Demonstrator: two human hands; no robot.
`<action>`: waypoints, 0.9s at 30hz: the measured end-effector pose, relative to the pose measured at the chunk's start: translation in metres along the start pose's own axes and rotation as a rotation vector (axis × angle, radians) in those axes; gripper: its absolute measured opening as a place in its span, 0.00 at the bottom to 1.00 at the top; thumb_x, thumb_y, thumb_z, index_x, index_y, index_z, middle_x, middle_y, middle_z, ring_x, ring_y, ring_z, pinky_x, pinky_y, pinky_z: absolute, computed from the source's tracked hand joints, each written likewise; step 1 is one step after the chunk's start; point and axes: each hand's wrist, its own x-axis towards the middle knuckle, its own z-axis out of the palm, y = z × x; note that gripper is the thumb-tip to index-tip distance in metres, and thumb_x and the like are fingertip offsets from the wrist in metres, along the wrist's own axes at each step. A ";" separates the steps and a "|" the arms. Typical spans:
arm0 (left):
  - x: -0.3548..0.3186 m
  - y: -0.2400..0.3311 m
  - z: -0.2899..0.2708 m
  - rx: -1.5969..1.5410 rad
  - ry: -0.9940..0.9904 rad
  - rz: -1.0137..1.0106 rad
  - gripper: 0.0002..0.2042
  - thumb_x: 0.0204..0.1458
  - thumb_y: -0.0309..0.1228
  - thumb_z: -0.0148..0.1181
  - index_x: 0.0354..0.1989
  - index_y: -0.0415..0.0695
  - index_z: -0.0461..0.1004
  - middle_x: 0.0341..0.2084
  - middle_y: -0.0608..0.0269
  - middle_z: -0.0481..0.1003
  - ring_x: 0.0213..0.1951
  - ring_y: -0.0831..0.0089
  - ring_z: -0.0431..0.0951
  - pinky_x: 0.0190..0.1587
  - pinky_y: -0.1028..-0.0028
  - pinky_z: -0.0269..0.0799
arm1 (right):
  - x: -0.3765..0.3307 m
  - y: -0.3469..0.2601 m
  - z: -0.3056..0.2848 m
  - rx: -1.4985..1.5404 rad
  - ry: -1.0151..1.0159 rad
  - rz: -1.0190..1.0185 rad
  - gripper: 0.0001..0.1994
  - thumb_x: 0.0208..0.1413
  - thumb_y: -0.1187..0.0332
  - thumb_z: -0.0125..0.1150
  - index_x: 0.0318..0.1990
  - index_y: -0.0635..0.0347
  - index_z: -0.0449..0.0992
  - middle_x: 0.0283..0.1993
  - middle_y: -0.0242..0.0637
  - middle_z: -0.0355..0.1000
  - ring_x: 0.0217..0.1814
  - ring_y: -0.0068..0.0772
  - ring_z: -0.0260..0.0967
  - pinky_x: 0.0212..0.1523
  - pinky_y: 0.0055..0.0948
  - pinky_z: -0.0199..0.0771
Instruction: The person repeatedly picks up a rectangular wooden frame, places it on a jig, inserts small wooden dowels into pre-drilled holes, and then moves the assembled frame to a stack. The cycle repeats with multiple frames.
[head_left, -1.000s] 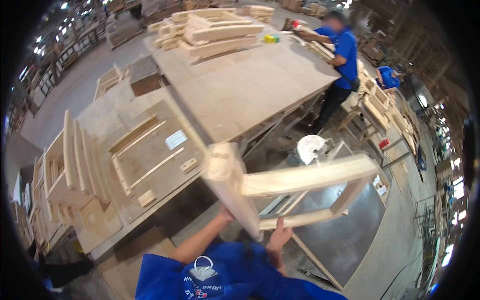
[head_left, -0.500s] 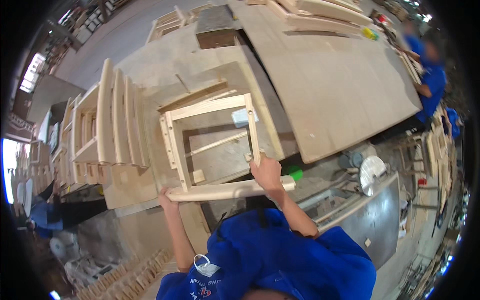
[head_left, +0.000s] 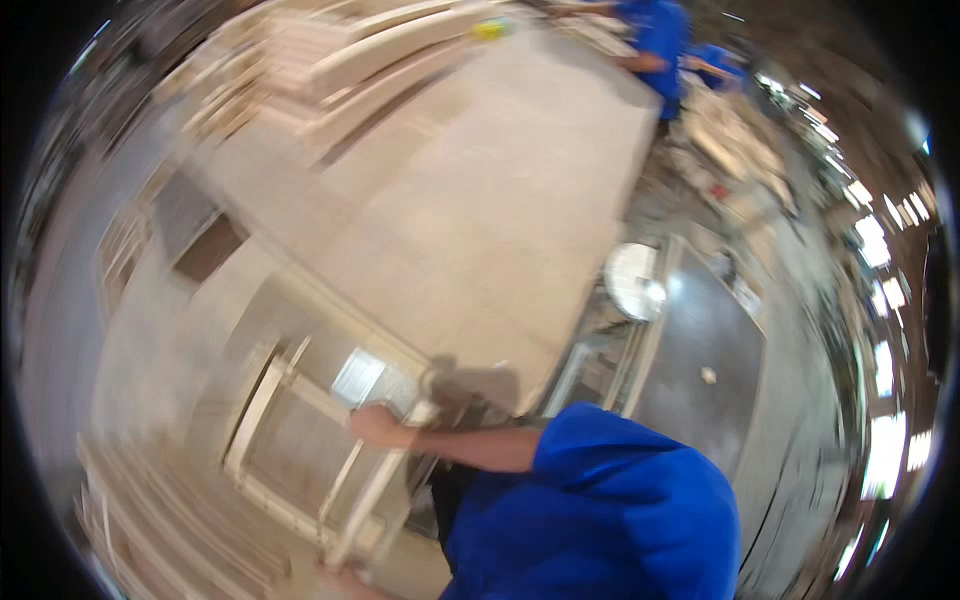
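Observation:
The picture is smeared by motion. At the lower left, a pale wooden frame [head_left: 262, 490] with a thick front rail [head_left: 368, 505] tilts over the bench. Closed around the upper side of this frame is my right hand [head_left: 382, 428], its arm reaching in from the right. Low at the bottom edge, my left hand [head_left: 350, 580] is by the lower end of the thick rail; blur hides its fingers. A pale sheet [head_left: 358, 377] lies just beyond my right hand.
Curved wooden parts [head_left: 170, 520] are stacked at the lower left. A broad tabletop [head_left: 490, 190] reaches ahead, bearing piled wooden pieces [head_left: 350, 75]. A dark block [head_left: 200, 225] sits at left. A co-worker in blue [head_left: 655, 45] stands far off; a round pale disc [head_left: 633, 282] is at right.
The view has swung to the right, so the bench and wooden frame now appear lower and to the left. Both hands stay at the frame, which looks turned in view.

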 end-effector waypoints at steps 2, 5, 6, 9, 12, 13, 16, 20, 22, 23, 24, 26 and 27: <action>-0.018 0.020 0.054 0.412 0.055 0.247 0.24 0.56 0.36 0.50 0.59 0.33 0.65 0.49 0.45 0.73 0.45 0.54 0.77 0.43 0.59 0.78 | -0.002 -0.017 -0.021 0.056 -0.044 0.177 0.07 0.42 0.74 0.57 0.25 0.69 0.79 0.26 0.54 0.76 0.28 0.50 0.78 0.25 0.49 0.77; -0.020 0.048 0.108 0.710 0.046 0.494 0.26 0.56 0.37 0.52 0.59 0.33 0.64 0.50 0.44 0.73 0.46 0.53 0.77 0.44 0.58 0.77 | -0.010 -0.016 -0.023 0.029 -0.002 0.125 0.07 0.41 0.73 0.58 0.25 0.68 0.79 0.26 0.51 0.76 0.27 0.49 0.77 0.24 0.47 0.77; -0.020 0.056 0.121 0.769 0.046 0.541 0.26 0.55 0.37 0.52 0.59 0.32 0.64 0.50 0.43 0.72 0.46 0.52 0.77 0.45 0.58 0.77 | -0.007 -0.008 -0.018 0.027 0.046 0.133 0.06 0.41 0.73 0.58 0.25 0.68 0.78 0.25 0.51 0.76 0.26 0.49 0.77 0.23 0.47 0.76; -0.010 0.078 0.137 0.892 0.068 0.677 0.27 0.55 0.38 0.54 0.59 0.32 0.63 0.51 0.42 0.72 0.47 0.51 0.76 0.46 0.58 0.76 | -0.007 -0.018 -0.015 0.020 0.052 0.144 0.07 0.41 0.73 0.58 0.25 0.69 0.78 0.24 0.50 0.76 0.25 0.50 0.77 0.23 0.48 0.76; 0.003 0.096 0.149 0.975 0.097 0.781 0.28 0.54 0.38 0.56 0.60 0.31 0.62 0.51 0.41 0.71 0.48 0.50 0.76 0.47 0.57 0.75 | 0.007 -0.023 -0.023 -0.052 0.037 0.101 0.07 0.42 0.74 0.58 0.26 0.70 0.78 0.26 0.51 0.76 0.27 0.49 0.77 0.25 0.46 0.78; 0.008 0.102 0.151 1.002 0.115 0.805 0.29 0.54 0.38 0.56 0.60 0.31 0.62 0.51 0.40 0.71 0.49 0.49 0.75 0.47 0.57 0.75 | 0.006 -0.023 -0.019 -0.078 0.022 0.076 0.07 0.42 0.74 0.58 0.27 0.70 0.78 0.26 0.51 0.76 0.28 0.48 0.78 0.26 0.46 0.78; 0.020 0.118 0.158 1.063 0.167 0.873 0.30 0.54 0.39 0.58 0.60 0.30 0.61 0.52 0.39 0.70 0.50 0.48 0.75 0.48 0.57 0.74 | 0.015 -0.023 -0.004 -0.155 -0.002 0.079 0.06 0.42 0.74 0.60 0.28 0.66 0.80 0.30 0.49 0.78 0.31 0.46 0.78 0.28 0.41 0.79; 0.039 0.109 0.172 1.227 0.226 0.984 0.32 0.53 0.39 0.60 0.60 0.29 0.60 0.53 0.37 0.70 0.51 0.46 0.74 0.50 0.56 0.73 | 0.016 -0.018 -0.003 -0.336 -0.262 0.116 0.07 0.46 0.70 0.61 0.29 0.64 0.82 0.33 0.43 0.79 0.33 0.45 0.79 0.29 0.37 0.79; 0.061 0.099 0.178 1.250 0.336 1.171 0.32 0.52 0.40 0.61 0.60 0.31 0.61 0.52 0.39 0.71 0.52 0.46 0.73 0.52 0.56 0.70 | 0.025 -0.031 -0.026 -0.335 -0.383 0.175 0.08 0.47 0.69 0.61 0.29 0.64 0.82 0.33 0.42 0.80 0.33 0.44 0.79 0.30 0.37 0.79; 0.073 0.099 0.171 1.161 0.230 1.177 0.32 0.51 0.41 0.61 0.60 0.31 0.61 0.51 0.39 0.71 0.52 0.46 0.73 0.53 0.55 0.69 | 0.027 -0.039 -0.034 -0.359 -0.469 0.203 0.09 0.49 0.66 0.62 0.27 0.62 0.81 0.30 0.42 0.78 0.30 0.44 0.78 0.27 0.38 0.78; 0.084 0.094 0.168 1.175 0.206 1.089 0.32 0.51 0.41 0.61 0.59 0.32 0.62 0.51 0.39 0.71 0.52 0.45 0.73 0.53 0.55 0.69 | 0.032 -0.043 -0.038 -0.314 -0.290 0.151 0.11 0.51 0.63 0.62 0.26 0.62 0.80 0.28 0.42 0.78 0.29 0.44 0.78 0.26 0.39 0.77; 0.077 0.096 0.168 1.128 0.170 1.011 0.31 0.50 0.41 0.61 0.59 0.33 0.63 0.51 0.39 0.71 0.51 0.45 0.73 0.53 0.56 0.69 | 0.044 -0.057 -0.039 -0.199 0.059 0.046 0.15 0.53 0.58 0.61 0.24 0.61 0.78 0.26 0.43 0.76 0.27 0.46 0.76 0.24 0.42 0.75; 0.073 0.097 0.171 1.055 0.161 1.018 0.31 0.50 0.39 0.62 0.59 0.33 0.63 0.51 0.39 0.71 0.51 0.45 0.73 0.53 0.56 0.69 | 0.060 -0.072 -0.041 -0.060 0.166 0.042 0.18 0.55 0.55 0.60 0.24 0.61 0.77 0.24 0.44 0.74 0.26 0.48 0.75 0.24 0.43 0.73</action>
